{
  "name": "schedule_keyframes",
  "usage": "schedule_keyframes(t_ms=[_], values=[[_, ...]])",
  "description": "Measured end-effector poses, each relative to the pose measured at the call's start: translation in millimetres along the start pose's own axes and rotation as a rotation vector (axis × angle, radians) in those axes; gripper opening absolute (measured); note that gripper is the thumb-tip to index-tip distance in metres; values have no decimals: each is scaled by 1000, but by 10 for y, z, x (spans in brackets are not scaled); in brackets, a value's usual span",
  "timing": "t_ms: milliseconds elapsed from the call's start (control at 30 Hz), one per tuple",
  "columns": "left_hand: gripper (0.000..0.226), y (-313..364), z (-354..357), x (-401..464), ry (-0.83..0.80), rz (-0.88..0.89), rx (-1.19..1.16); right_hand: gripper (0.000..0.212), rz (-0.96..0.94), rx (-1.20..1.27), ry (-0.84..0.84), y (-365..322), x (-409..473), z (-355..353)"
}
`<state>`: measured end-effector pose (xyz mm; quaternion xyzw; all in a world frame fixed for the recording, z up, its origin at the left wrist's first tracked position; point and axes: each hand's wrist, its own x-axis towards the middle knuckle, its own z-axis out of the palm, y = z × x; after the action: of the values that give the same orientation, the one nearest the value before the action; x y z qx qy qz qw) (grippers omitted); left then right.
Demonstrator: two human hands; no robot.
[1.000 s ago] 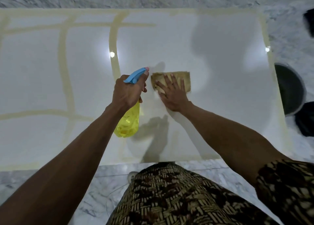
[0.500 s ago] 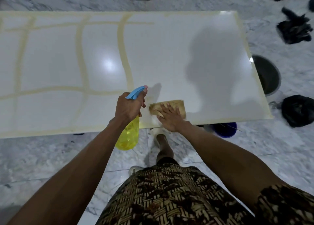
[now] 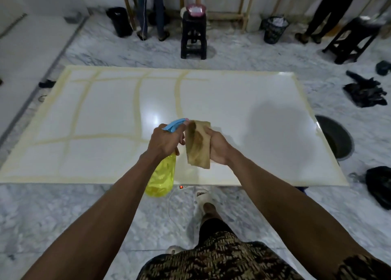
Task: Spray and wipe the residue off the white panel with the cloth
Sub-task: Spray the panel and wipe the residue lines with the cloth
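The left hand (image 3: 165, 141) is gripping a spray bottle (image 3: 161, 175) by its neck, fingers curled round it just under the blue trigger head (image 3: 175, 125), with the yellow translucent body hanging down below the wrist. The right hand (image 3: 219, 147) is holding a folded tan cloth (image 3: 197, 145) upright, fingers and thumb wrapped round its right edge; a dark brown stain is showing down the face of the cloth. Both hands are raised above the near edge of the white panel (image 3: 232, 102), and the bottle's nozzle is sitting just beside the cloth's top corner.

The white panel is lying flat, low over a grey marble floor (image 3: 63, 216). Yellowish residue lines (image 3: 136, 102) are crossing its left half in a rough grid and running along its borders, while its right half is looking glossy and mostly plain, with a shadow falling on it.

Beyond the far edge a black plastic stool (image 3: 193, 36) is standing with a pink item on top, and a black wire bin (image 3: 274, 29) is sitting further right. The legs of 2 other people are showing at the top. A dark round basin (image 3: 336, 139) is lying at the panel's right edge, with black cloths (image 3: 366, 91) on the floor nearby.
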<state>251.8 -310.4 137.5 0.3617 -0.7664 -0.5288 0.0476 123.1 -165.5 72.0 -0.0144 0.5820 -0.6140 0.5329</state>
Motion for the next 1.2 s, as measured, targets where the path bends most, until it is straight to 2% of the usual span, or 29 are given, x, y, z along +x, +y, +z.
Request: schedule_keyframes(t_ms=[100,200,600,767,867,967,1067,1200], values=[[64,17,-254,-41,15,2,28,57,-49,189,-84,-236,-23,323],[63,-7,-466,-85,53,-22,56,58,-81,273,-158,-362,-23,604],[60,-173,-834,195,146,-56,73,57,-96,291,-110,-599,342,1089],[87,-211,-947,612,170,-88,64,57,-65,294,-94,-806,721,1112],[94,-173,-1016,978,146,-97,78,58,-58,307,-91,-1000,1031,1136],[78,-137,-1043,1381,84,-130,109,58,-35,316,-49,-1203,1375,1133],[63,-62,-1028,1813,106,-137,135,60,0,357,-28,-1320,1703,1021],[67,78,-946,2386,89,-159,18,58,1,342,73,-1420,2123,563]])
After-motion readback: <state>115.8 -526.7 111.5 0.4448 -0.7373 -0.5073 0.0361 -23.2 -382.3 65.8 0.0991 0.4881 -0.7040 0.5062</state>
